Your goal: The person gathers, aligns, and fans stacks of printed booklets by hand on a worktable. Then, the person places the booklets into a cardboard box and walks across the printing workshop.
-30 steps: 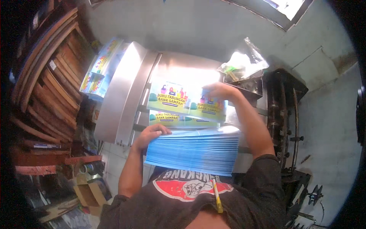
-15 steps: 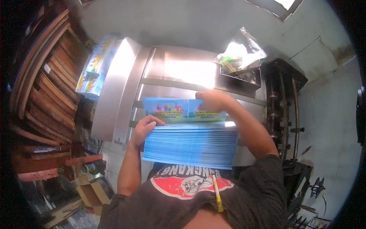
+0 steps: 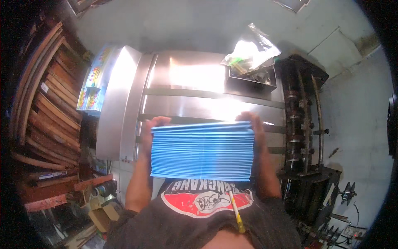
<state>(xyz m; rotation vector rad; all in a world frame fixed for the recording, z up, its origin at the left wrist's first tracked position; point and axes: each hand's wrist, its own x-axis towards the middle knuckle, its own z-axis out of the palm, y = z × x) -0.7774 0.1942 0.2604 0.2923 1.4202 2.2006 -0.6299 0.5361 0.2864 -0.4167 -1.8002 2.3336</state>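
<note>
Thick stack of blue sheets (image 3: 202, 151) held on edge in front of the chest, near side of the steel machine table (image 3: 186, 99), layered edges facing the camera. Left hand (image 3: 154, 124) clamped on the stack's left end, right hand (image 3: 253, 124) clamped on the right end; fingertips curl over the top far edge, palms press inward. Stack looks squared and even, its base hidden against the dark shirt; cannot tell whether it rests on the table's near edge. Judgement: many thin sheets together, so likely heavy as a block yet limp singly; smooth printed paper tends to slide layer on layer, so the middle may sag or fan if side pressure eases. Best hold seems the two short ends, as now, with support under the bottom edge. Edges and corners probably dent easily. Far right, a clear plastic bag (image 3: 248, 52) sits in a metal tray (image 3: 251, 81). Far left, colourful printed sheets (image 3: 93, 85) lie beside the table; wooden boards (image 3: 45, 103) stacked beyond them.
</note>
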